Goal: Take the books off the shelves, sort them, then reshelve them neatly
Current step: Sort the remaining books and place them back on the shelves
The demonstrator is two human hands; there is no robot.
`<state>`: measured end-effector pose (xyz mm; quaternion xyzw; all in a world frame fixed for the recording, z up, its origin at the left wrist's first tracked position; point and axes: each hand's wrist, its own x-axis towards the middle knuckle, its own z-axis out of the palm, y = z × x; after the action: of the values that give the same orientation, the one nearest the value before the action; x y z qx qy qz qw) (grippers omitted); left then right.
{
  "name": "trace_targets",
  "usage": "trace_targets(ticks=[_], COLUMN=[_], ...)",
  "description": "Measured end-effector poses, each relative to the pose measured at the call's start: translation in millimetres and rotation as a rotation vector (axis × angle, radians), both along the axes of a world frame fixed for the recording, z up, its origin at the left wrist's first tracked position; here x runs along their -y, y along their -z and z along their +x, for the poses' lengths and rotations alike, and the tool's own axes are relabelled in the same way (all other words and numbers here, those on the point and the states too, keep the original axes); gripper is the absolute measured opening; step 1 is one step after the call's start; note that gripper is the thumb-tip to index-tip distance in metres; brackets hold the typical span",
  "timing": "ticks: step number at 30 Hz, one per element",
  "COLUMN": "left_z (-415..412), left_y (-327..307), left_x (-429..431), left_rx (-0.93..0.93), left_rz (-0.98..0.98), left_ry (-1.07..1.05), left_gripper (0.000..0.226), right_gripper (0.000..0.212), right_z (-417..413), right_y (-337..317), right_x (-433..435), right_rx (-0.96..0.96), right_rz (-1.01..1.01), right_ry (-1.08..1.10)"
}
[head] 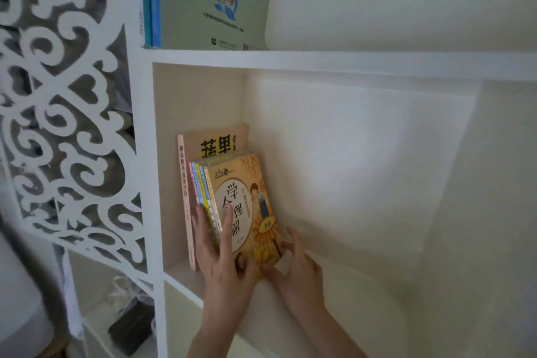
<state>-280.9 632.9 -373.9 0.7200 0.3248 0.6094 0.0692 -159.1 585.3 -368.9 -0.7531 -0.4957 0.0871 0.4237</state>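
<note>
A row of books stands at the left end of a white shelf cubby [186,273]. A tall tan book [215,142] leans on the side wall, then several thin books [200,180], with an orange sunflower-cover book [247,183] in front. My left hand [223,264] lies with straight fingers over the spines and the orange cover, thumb on the cover's lower part. My right hand [293,267] has curled fingers at the orange book's lower right corner, thumb under its bottom edge.
On the shelf above stand a green book [215,3] and blue spines [152,6], next to a white rounded object [377,0]. A white carved scroll panel [64,113] is on the left. A dark object [130,328] sits in the lower cubby.
</note>
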Motion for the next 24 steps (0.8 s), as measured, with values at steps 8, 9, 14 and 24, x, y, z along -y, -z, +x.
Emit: trace_targets(ticks=[8,9,14,24], left_z=[6.5,10.5,16.8,12.2], left_y=[22.5,19.5,21.6,13.5], left_x=[-14.0,-16.8,-18.2,-7.6], left_rx=[-0.236,-0.239,-0.221,-0.167], left_rz=[-0.005,-0.042,-0.028,-0.071], left_ry=[-0.130,-0.166,-0.247,-0.209], left_gripper=[0.091,0.099,0.076,0.099], right_gripper=[0.093,0.095,0.091,0.085], right_z=[0.1,-0.1,0.9,-0.4], right_y=[2.1,0.9,0.6,5.6], right_x=[-3.0,-2.3,-1.6,-5.4], right_rx=[0.131,0.145,0.172,0.175], right_rz=[-0.049,-0.066,-0.098,-0.127], right_ry=[0.059,0.062,0.055,0.055])
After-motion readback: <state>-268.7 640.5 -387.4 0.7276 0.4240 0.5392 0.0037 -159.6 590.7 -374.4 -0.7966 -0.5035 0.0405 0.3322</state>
